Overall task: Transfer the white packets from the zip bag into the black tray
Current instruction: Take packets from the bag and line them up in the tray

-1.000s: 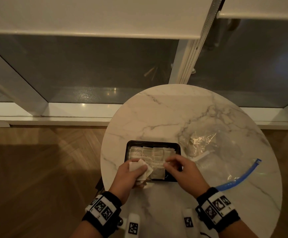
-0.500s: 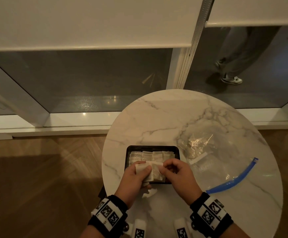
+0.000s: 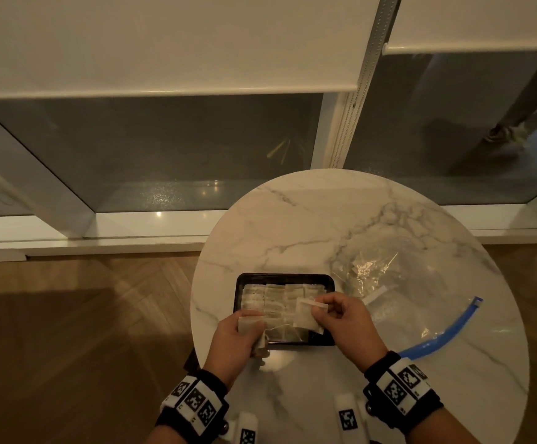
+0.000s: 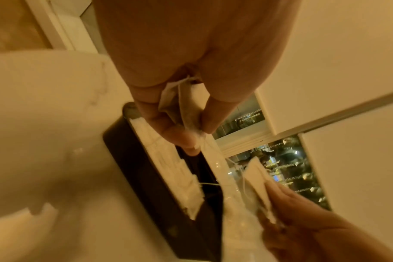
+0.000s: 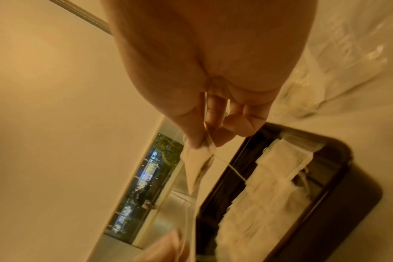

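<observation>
White marble with grey veins makes up the round surface (image 3: 324, 225). From the head view, a black tray (image 3: 284, 277), rectangular with rounded corners, sits just beyond both hands, its floor lined with rows of flat, papery packets (image 3: 273, 299). The left hand (image 3: 233, 341) grips a small bunch of packets at the tray's near left corner. The right hand (image 3: 345, 325) pinches one packet (image 3: 307, 318) by its top edge above the tray's near right part. The two hands are near each other but apart. Right of the right hand lies the zip bag (image 3: 388, 283), clear, crinkled and flat on the surface, its blue zip strip (image 3: 443, 334) curving toward the near edge.

The left wrist view shows what the head view hides: the left hand's fingers (image 4: 168, 131) and thumb are curled round several thin folded packets (image 4: 184, 109), with a fine thread running from the packets in the tray (image 4: 128, 159) toward the single packet (image 4: 256, 180) in the right hand (image 4: 303, 226). This view is blurred.

The right wrist view shows the right hand's thumb and fingers (image 5: 198, 129) pinching the packet (image 5: 195, 163) by one corner, so that it hangs as a limp pointed shape, a thread leading down to the fibrous packets (image 5: 265, 191) overlapping in the glossy tray (image 5: 359, 186). The bag (image 5: 325, 70) lies beyond the tray.
</observation>
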The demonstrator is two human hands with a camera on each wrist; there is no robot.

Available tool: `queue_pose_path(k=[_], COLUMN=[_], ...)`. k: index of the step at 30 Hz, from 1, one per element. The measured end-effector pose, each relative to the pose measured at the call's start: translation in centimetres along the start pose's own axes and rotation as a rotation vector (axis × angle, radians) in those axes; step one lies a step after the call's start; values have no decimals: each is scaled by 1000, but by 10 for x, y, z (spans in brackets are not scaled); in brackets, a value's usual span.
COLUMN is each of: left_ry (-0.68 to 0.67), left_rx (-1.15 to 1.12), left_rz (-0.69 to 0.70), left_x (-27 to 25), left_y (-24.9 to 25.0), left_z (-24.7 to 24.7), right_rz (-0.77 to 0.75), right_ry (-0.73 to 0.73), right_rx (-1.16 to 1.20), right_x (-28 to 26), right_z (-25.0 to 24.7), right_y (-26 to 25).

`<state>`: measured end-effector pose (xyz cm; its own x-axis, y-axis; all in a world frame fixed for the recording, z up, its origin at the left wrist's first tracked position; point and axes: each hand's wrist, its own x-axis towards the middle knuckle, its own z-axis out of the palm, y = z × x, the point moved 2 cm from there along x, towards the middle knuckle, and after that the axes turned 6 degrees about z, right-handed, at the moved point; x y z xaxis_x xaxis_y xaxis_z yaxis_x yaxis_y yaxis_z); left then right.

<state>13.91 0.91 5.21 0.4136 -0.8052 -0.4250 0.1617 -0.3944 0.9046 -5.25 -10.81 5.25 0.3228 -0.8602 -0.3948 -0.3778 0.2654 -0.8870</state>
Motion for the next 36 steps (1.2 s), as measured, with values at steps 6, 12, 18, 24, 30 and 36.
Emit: queue_pose_path(k=[6, 12, 18, 24, 30, 36], left_ry=[37, -64, -55, -54, -58, -59], left_rx=[387, 706, 753, 720, 721, 705], left_rz=[4, 128, 181, 154, 172, 177], left_x=[14, 19, 20, 21, 23, 24], left_y=[-37, -57, -61, -66, -69, -72], left_z=[-21, -22, -20, -20, -21, -23], right_rz=[48, 50, 20, -117, -139, -176], right_ry=[31, 29, -68, -46, -59, -20], right_rx=[-265, -597, -862, -1248, -1370, -1326], right_x=[25, 53, 76, 92, 100, 101], right_z=[-26, -26, -14, -2, 5, 4], right_y=[21, 30, 22, 16, 17, 21])
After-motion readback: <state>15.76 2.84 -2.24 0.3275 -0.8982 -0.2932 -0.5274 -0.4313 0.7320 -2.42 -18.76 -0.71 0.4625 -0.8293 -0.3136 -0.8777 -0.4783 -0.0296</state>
